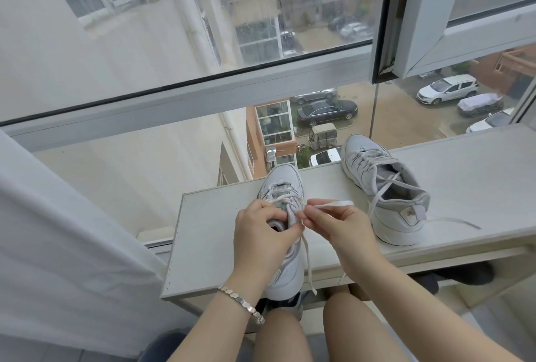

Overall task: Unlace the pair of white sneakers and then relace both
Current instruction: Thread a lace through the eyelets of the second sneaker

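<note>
Two white sneakers stand on a white shelf board [208,234] by the window. The near sneaker [282,184] points away from me, its heel at the board's front edge. My left hand [261,234] grips its tongue and collar, thumb and fingers curled over the opening. My right hand [333,222] pinches a white lace end [336,204] just right of the eyelets; the other lace end [309,263] hangs down over the board's edge. The second sneaker [385,187] sits to the right, laced loosely, one lace trailing right across the board.
A large window with a grey frame [185,97] rises right behind the board, its sash open at the upper right. A white curtain [58,245] hangs at the left. My bare knees [342,321] are below the board's front edge.
</note>
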Demonstrator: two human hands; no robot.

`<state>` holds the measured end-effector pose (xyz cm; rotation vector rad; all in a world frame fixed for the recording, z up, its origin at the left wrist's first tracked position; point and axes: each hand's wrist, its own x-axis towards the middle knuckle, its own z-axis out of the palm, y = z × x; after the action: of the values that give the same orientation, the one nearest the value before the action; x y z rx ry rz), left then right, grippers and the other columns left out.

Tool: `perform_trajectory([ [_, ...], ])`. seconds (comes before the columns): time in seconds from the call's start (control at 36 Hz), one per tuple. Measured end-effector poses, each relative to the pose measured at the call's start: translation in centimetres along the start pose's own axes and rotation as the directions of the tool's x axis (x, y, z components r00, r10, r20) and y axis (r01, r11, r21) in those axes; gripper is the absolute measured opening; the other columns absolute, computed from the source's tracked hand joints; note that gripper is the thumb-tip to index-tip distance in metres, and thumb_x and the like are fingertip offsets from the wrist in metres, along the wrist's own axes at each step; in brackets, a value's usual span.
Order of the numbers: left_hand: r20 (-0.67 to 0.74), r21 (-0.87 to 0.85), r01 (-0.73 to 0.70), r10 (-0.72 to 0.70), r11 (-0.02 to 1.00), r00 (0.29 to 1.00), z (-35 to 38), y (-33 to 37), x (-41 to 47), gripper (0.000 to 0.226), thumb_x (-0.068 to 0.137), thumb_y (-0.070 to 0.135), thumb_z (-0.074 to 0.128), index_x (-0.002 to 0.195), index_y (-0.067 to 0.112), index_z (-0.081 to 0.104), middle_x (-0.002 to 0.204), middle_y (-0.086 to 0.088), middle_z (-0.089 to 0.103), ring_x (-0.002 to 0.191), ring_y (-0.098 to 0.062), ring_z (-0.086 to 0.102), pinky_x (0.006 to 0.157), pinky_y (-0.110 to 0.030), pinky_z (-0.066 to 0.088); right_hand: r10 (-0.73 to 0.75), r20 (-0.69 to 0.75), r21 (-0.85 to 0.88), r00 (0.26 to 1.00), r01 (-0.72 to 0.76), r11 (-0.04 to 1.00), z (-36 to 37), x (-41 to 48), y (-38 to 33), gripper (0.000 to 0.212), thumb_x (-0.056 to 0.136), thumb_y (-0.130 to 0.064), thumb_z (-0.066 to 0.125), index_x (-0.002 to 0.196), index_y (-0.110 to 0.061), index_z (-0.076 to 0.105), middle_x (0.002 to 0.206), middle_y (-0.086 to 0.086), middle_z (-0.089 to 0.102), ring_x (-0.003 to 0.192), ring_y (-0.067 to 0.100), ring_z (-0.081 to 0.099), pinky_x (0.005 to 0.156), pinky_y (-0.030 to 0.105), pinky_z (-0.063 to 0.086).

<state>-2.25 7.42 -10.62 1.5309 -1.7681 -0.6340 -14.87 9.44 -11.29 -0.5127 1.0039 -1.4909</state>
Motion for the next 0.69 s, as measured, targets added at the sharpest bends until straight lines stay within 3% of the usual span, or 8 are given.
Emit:
perform_trajectory([
  [0.22, 0.003, -0.023, 0.008, -0.008, 1.0, 1.0, 0.11, -0.17, 0.12, 0.029, 0.065, 0.03, 0.082, 0.059, 0.04, 0.056, 0.079, 0.014, 0.053, 0.091, -0.016, 0.052, 0.071, -0.023, 0.042, -0.043, -0.02, -0.093, 0.999, 0.041, 0.995, 0.26, 0.3, 0.49, 0.016, 0.079, 0.011, 0.063, 0.072, -0.003, 0.065, 0.058, 0.008, 0.068, 0.055, 0.014, 0.066, 0.056, 0.016, 0.053],
  [0.36, 0.0, -0.026, 0.014, -0.014, 1.0, 1.0, 0.09, -0.18, 0.08, 0.027, 0.066, 0.028, 0.081, 0.059, 0.038, 0.057, 0.079, 0.013, 0.054, 0.091, -0.017, 0.053, 0.075, -0.032, 0.047, -0.11, -0.03, -0.164, 0.993, 0.104, 0.981, 0.17, 0.38, 0.5, 0.018, 0.08, 0.011, 0.062, 0.071, -0.004, 0.065, 0.056, 0.005, 0.068, 0.056, 0.011, 0.067, 0.055, 0.013, 0.051],
  [0.69, 0.019, -0.028, 0.05, -0.049, 0.998, 0.999, -0.02, -0.26, 0.11, 0.018, 0.063, 0.032, 0.083, 0.072, 0.025, 0.069, 0.081, 0.013, 0.054, 0.092, -0.015, 0.054, 0.075, -0.027, 0.046, -0.133, 0.051, -0.235, 0.99, 0.142, 0.961, -0.12, 0.79, 0.78, 0.018, 0.08, 0.013, 0.061, 0.073, -0.004, 0.063, 0.055, 0.003, 0.067, 0.055, 0.01, 0.065, 0.057, 0.017, 0.054],
])
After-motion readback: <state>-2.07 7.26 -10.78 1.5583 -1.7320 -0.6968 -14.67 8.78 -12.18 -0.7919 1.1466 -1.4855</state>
